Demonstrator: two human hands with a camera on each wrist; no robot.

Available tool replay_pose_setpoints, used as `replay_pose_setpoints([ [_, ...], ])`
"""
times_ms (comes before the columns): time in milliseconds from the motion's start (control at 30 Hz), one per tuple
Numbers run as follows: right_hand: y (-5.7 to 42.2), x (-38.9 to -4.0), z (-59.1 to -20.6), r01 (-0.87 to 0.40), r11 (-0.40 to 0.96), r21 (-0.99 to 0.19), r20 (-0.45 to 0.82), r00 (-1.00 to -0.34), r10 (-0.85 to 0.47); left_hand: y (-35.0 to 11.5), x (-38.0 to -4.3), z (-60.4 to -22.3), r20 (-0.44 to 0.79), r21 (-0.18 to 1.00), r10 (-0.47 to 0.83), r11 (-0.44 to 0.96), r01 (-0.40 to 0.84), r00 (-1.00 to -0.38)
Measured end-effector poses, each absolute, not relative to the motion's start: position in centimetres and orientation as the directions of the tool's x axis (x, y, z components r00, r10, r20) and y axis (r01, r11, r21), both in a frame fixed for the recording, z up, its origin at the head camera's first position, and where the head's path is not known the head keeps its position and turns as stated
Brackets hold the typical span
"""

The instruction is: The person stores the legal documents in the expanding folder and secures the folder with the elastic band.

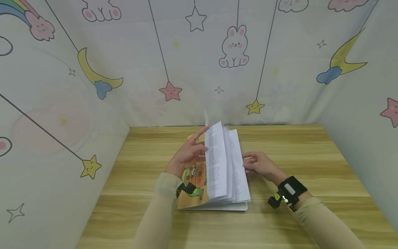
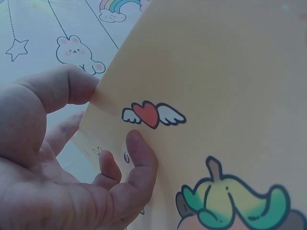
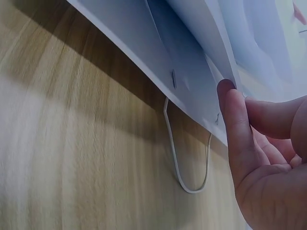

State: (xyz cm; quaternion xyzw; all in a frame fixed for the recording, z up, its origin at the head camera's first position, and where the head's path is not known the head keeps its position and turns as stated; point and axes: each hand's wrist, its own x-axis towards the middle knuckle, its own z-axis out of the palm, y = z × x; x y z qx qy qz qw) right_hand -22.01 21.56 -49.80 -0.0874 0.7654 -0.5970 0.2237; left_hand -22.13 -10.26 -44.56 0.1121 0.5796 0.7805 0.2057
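Note:
A tan cartoon-printed folder (image 1: 194,197) stands partly open on the table, with printed sheets (image 1: 216,166) fanned between its covers. My left hand (image 1: 188,155) holds the free edge of the raised front cover (image 2: 230,96), fingers on both sides of it. A winged red heart (image 2: 147,115) is printed near those fingers. On the other side, my right hand (image 1: 259,165) pinches the right edge of the sheets between thumb and fingers. Below it, a thin elastic loop (image 3: 189,191) comes out of the white back cover (image 3: 144,67) near two small slits.
The wood-grain table (image 1: 149,173) carries the folder near its middle. A white cloth (image 1: 199,62) printed with stars, moons and bunnies hangs behind the table and along both sides. Black straps with small cameras (image 1: 290,193) sit on the wrists.

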Motion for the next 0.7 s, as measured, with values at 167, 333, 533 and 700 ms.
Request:
replay_pose_setpoints([
  [167, 21.2, -21.9, -49.9, 0.153, 0.265, -0.952, -0.250, -0.888, -0.385, -10.1, -22.1, -44.4, -0.073, 0.952, 0.444, -0.235, -0.195, -0.893],
  [333, 20.9, -22.0, -50.0, 0.154, 0.277, -0.949, -0.255, -0.890, -0.379, -10.1, -22.1, -44.5, -0.075, 0.954, 0.442, -0.229, -0.193, -0.894],
  [533, 20.5, -22.1, -50.4, 0.150, 0.331, -0.931, -0.271, -0.894, -0.358, -10.1, -22.1, -44.5, -0.074, 0.953, 0.446, -0.232, -0.195, -0.892],
  [700, 20.0, -22.2, -50.6, 0.143, 0.358, -0.923, -0.272, -0.899, -0.343, -10.1, -22.0, -44.4, -0.070, 0.953, 0.449, -0.235, -0.193, -0.891],
])
